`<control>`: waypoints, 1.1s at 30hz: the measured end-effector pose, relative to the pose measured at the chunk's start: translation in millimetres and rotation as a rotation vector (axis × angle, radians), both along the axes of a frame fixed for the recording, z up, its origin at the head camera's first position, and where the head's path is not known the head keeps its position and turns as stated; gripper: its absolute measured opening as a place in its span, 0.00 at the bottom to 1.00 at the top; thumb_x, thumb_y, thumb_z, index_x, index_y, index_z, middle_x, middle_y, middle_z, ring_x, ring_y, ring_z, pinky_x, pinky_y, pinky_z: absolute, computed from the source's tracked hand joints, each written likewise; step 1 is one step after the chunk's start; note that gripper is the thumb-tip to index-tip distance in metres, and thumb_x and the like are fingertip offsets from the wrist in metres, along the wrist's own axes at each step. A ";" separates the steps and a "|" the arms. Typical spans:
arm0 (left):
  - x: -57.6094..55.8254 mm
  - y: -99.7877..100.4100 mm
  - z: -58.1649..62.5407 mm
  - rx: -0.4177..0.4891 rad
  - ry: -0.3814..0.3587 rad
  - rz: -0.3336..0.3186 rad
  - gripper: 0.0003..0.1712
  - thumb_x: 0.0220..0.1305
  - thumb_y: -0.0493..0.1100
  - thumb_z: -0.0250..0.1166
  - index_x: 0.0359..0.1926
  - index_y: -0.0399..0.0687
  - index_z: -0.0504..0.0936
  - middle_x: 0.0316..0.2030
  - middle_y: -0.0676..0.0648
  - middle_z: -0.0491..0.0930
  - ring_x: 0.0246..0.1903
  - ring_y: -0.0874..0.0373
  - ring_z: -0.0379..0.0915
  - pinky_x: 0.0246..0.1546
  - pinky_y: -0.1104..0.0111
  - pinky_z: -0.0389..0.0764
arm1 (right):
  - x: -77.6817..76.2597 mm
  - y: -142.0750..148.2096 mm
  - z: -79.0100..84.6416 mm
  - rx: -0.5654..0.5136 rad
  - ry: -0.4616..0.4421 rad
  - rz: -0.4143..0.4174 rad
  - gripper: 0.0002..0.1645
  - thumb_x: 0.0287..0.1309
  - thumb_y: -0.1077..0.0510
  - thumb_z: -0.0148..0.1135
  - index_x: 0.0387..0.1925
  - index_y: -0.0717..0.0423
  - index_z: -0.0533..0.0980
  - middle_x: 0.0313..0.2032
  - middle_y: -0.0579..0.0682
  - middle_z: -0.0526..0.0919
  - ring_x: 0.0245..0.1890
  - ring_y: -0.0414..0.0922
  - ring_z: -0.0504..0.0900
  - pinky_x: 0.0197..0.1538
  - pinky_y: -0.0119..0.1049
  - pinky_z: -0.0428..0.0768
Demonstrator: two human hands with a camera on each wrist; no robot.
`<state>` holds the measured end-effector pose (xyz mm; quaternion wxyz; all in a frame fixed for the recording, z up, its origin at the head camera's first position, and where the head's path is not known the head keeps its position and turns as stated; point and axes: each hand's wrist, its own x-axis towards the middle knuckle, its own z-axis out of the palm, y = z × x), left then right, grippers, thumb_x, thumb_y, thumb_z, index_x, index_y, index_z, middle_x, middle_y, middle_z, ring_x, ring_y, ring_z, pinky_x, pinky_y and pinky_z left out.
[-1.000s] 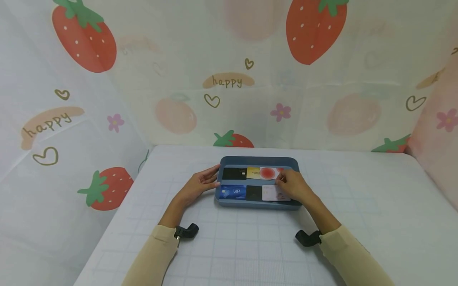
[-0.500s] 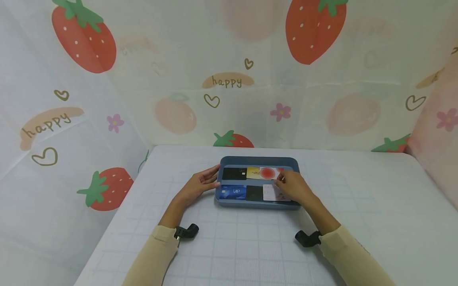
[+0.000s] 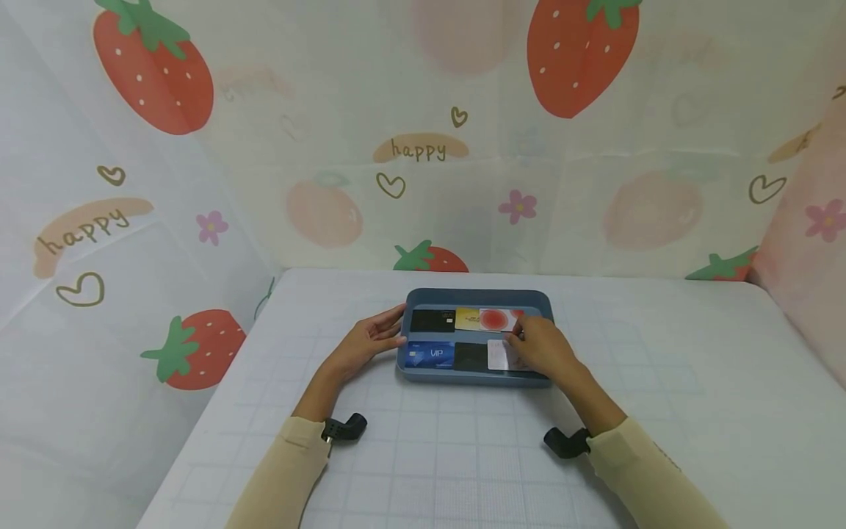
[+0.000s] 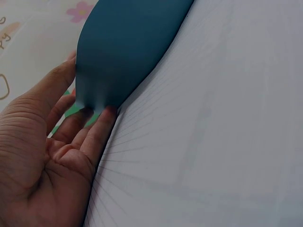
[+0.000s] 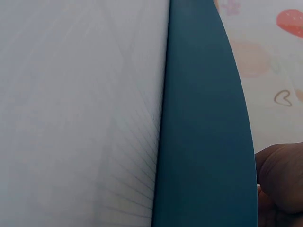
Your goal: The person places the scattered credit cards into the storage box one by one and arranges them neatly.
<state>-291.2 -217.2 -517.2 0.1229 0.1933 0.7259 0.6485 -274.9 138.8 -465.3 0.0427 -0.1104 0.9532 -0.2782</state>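
In the head view, my left hand (image 3: 360, 345) rests against the left end of a blue tray (image 3: 476, 380), its fingers extended along the outer wall. The left wrist view shows the fingertips at that wall. My right hand (image 3: 542, 344) reaches over the tray's right end with curled fingers. It holds a white card (image 3: 499, 355) in the front row, whose right part it covers. The thumb tip lies by that card's upper edge, and the forefinger is close to the white card with a red circle (image 3: 496, 320) in the back row.
A black card (image 3: 429, 321) and a yellow card (image 3: 468, 318) fill the rest of the back row. In front lie a blue VIP card (image 3: 429, 355) and another black card (image 3: 470, 357). The tray stands on a white gridded tabletop (image 3: 443, 455) before a strawberry-print curtain (image 3: 568, 162).
The front white card's left edge has shifted slightly right. My right hand has crept slightly left over it. The left hand and the tray stay in place.
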 end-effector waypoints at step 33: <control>1.0 0.8 1.7 -0.006 0.001 0.006 0.41 0.68 0.36 0.68 0.78 0.45 0.60 0.77 0.45 0.58 0.73 0.50 0.58 0.65 0.70 0.70 | 4.7 6.7 14.1 0.146 -0.061 0.201 0.20 0.51 0.60 0.79 0.45 0.60 0.82 0.40 0.54 0.81 0.42 0.50 0.76 0.53 0.50 0.81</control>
